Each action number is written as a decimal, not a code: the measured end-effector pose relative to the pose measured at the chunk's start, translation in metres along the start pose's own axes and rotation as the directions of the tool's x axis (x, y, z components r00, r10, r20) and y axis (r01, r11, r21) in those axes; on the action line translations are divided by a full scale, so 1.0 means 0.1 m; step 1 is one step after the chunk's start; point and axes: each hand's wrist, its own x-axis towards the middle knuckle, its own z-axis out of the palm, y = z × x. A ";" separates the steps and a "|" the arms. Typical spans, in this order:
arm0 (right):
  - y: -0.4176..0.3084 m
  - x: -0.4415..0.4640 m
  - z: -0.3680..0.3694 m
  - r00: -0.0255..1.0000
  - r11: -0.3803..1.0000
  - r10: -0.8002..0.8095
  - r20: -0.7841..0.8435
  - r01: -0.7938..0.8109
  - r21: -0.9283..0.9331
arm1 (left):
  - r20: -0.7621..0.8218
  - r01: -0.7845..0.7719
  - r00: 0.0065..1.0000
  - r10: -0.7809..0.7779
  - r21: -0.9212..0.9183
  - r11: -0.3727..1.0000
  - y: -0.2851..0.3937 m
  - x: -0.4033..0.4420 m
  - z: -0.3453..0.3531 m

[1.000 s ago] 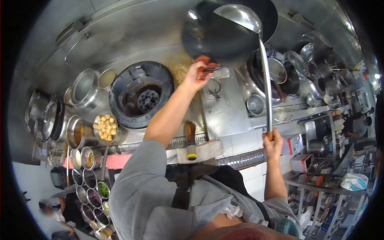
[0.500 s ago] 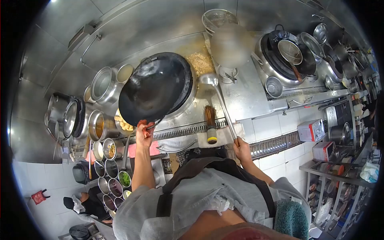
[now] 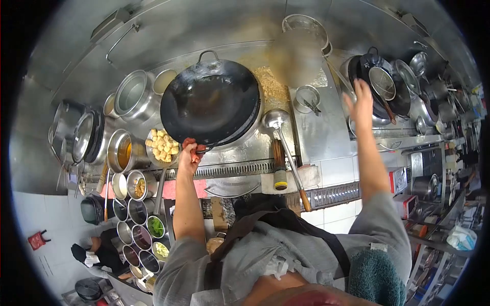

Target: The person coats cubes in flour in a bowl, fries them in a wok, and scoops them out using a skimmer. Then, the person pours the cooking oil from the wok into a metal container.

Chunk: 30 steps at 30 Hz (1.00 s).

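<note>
My left hand (image 3: 189,159) is closed round the near handle of a black wok (image 3: 209,102), with a red cloth (image 3: 193,148) between palm and metal. The wok rests on the burner, and its bowl shows only a dark, shiny surface. Off to the right, my right hand (image 3: 361,104) is raised and open with fingers spread, holding nothing. Close to it are a wire strainer (image 3: 382,83) and a second wok (image 3: 400,99). A ladle (image 3: 275,120) lies on the counter beside a bamboo brush (image 3: 279,163).
Left of the wok, a ladle-like scoop holds pale cubes (image 3: 162,146), near a pot of amber liquid (image 3: 120,153). Several ingredient tins (image 3: 142,237) stand lower left. A small metal pot (image 3: 308,98) sits right of the burner. Another person (image 3: 102,250) is at lower left.
My right hand has let go of the ladle, now lying on the counter, and moved up to the right. The tilted wok has come down level on the burner, still in my left hand.
</note>
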 end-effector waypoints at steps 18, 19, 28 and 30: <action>-0.95 0.46 1.41 0.886 0.890 0.240 0.396 -0.364 0.274 | -0.383 0.217 0.807 0.450 0.900 0.377 -0.90 -0.52 -1.78; -0.85 0.50 1.76 0.975 0.982 0.083 0.208 -0.116 0.151 | -0.376 0.182 0.829 0.413 0.881 0.436 -0.88 -0.52 -1.78; -0.85 0.21 2.06 0.987 0.943 0.131 0.096 -0.154 0.295 | -0.425 0.268 0.805 0.415 0.883 0.384 -0.87 -0.51 -1.78; -0.84 0.28 1.42 0.652 0.198 0.395 0.647 -0.748 0.634 | -0.445 0.278 0.815 0.372 0.863 0.422 -0.80 -0.53 -1.69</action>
